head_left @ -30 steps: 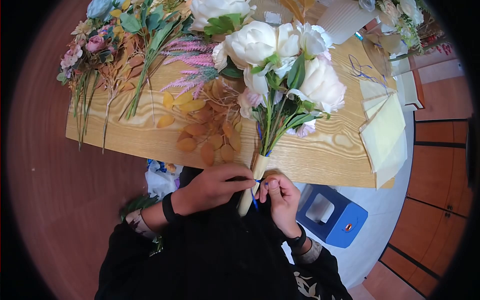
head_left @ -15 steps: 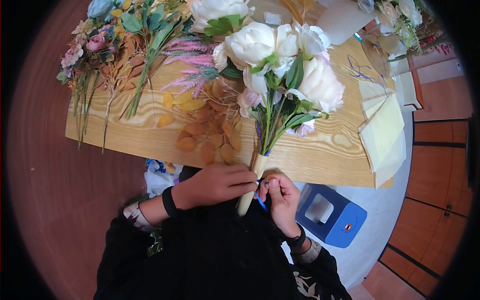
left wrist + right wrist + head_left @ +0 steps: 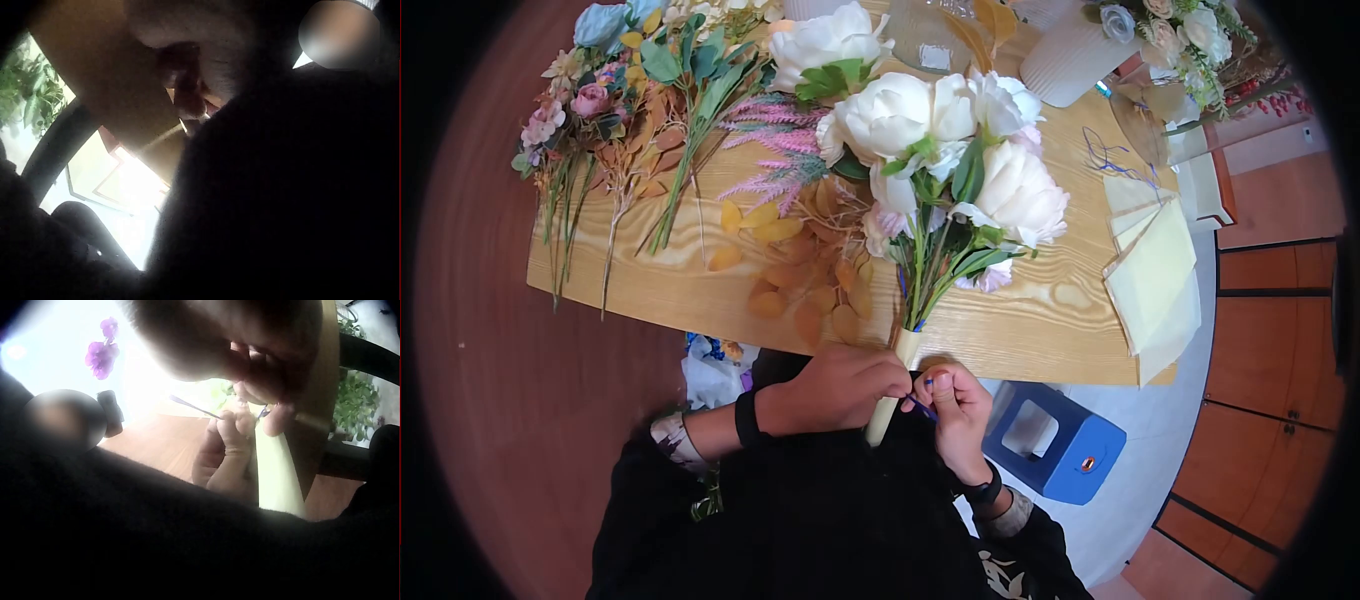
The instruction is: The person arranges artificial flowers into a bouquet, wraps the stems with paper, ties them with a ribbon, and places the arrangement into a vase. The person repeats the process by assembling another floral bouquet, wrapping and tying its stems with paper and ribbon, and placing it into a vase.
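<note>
A bouquet of large white artificial peonies (image 3: 885, 112) lies with its blooms over the table, and its green stems (image 3: 920, 270) run into a cream paper wrap (image 3: 907, 347) near the body. My left hand (image 3: 835, 388) comes across the wrap, fingertips pinched at a thin blue ribbon (image 3: 922, 408). Beside the wrap, my right hand (image 3: 958, 408) pinches the ribbon between thumb and curled fingers. In the right wrist view a ribbon end (image 3: 194, 407) sticks out from the fingers, close to the cream wrap (image 3: 278, 472). The left wrist view is mostly dark.
Pink lavender sprigs (image 3: 785, 150), orange leaf sprays (image 3: 805, 285) and several other stems lie left on the wooden table (image 3: 1040, 345). Folded cream paper sheets (image 3: 1152, 280) and loose blue strands (image 3: 1115, 155) are on the right. A blue bin (image 3: 1060, 440) stands below the edge.
The head view has shifted, so the table and bouquet appear lower and slightly left. The hanging ribbon end has swung rightward and now runs between my two hands. My left fingers reach further over the wrap.
</note>
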Tool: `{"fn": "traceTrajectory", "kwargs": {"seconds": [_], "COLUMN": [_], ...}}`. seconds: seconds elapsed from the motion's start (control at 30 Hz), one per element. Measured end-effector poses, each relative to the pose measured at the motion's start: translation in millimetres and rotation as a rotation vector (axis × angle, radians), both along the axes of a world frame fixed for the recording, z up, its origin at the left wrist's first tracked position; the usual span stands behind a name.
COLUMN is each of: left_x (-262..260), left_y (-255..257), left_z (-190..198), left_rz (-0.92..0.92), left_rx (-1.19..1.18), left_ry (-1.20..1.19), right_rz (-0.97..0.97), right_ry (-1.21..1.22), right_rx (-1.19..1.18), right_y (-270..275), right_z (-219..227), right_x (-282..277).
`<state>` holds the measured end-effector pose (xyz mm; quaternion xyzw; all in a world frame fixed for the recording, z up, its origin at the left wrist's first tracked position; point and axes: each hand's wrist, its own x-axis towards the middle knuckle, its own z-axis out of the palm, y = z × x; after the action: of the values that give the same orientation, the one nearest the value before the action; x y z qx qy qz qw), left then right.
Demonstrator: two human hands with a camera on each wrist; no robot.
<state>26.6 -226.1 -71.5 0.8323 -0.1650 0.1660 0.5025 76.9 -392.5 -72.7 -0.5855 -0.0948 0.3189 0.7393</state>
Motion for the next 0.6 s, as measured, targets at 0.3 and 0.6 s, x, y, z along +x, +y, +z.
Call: {"fn": "traceTrajectory", "kwargs": {"seconds": [0.3, 0.6], "left_x": [-8, -12], "left_y": [-6, -17], "left_z": [6, 12], "left_rz": [0.084, 0.322], "left_rx": [0.031, -0.163], "left_ry": [0.059, 0.155], "right_rz": [-0.159, 0.177], "right_ry": [-0.254, -0.425], "right_rx": [-0.099, -0.059], "right_y": [0, -23], "right_z": [-5, 19], "right_x": [-4, 6]}}
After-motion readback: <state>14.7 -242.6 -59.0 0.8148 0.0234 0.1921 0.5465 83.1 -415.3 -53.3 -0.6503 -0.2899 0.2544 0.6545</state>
